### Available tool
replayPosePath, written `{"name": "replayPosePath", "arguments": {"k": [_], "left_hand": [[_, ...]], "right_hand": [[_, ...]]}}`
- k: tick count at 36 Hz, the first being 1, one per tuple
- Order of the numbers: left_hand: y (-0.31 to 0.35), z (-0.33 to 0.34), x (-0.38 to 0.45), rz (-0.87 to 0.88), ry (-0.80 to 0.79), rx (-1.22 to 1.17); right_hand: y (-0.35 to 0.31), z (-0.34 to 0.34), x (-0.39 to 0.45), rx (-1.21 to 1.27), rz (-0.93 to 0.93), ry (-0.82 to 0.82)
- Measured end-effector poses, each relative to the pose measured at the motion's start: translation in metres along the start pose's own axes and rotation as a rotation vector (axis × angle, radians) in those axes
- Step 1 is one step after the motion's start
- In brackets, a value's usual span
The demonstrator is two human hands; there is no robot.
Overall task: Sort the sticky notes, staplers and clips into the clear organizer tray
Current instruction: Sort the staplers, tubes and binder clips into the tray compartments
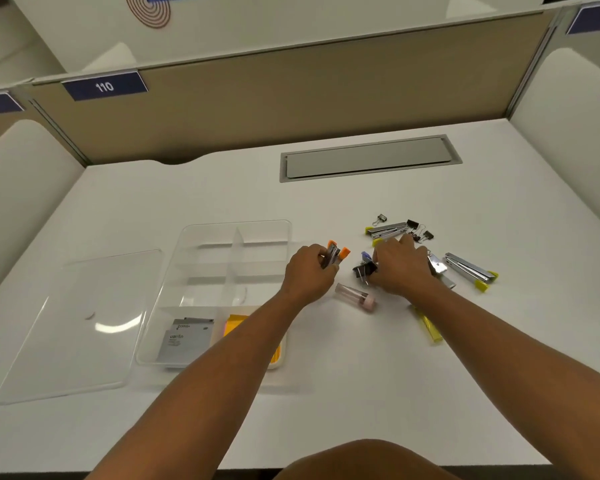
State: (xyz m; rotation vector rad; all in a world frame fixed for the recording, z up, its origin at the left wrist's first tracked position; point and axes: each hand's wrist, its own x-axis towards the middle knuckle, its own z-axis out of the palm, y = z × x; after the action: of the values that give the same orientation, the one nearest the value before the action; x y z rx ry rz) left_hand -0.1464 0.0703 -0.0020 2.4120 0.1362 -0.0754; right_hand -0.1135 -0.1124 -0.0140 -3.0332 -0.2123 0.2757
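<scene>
The clear organizer tray (201, 237) lies left of centre with grey packets (184, 341) and orange sticky notes (236, 322) in its near compartments. My left hand (309, 271) grips orange-tipped staplers (335, 256) just right of the tray. My right hand (400, 268) lies over the pile, its fingers pinching a large black binder clip (364, 270). Yellow-tipped staplers (387, 230) (470, 270) and small black clips (420, 232) lie around it. A clear tube with a pink cap (355, 296) lies between my hands.
The tray's clear lid (77, 323) lies flat to the left. A yellow strip (428, 329) sits beside my right forearm. A grey cable hatch (368, 157) is set in the desk at the back. Beige partition walls enclose the desk.
</scene>
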Motion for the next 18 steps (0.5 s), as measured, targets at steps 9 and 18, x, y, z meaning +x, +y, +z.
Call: {"name": "replayPosePath", "arguments": {"k": [9,18], "left_hand": [[-0.01,-0.014,0.007,0.063,-0.095,-0.069],[-0.019,-0.031,0.013,0.084,-0.156,-0.128]], "right_hand": [[-0.006,0.0,-0.01,-0.069,-0.001,-0.011],[-0.014,-0.004,-0.017,-0.123,0.009,-0.115]]}}
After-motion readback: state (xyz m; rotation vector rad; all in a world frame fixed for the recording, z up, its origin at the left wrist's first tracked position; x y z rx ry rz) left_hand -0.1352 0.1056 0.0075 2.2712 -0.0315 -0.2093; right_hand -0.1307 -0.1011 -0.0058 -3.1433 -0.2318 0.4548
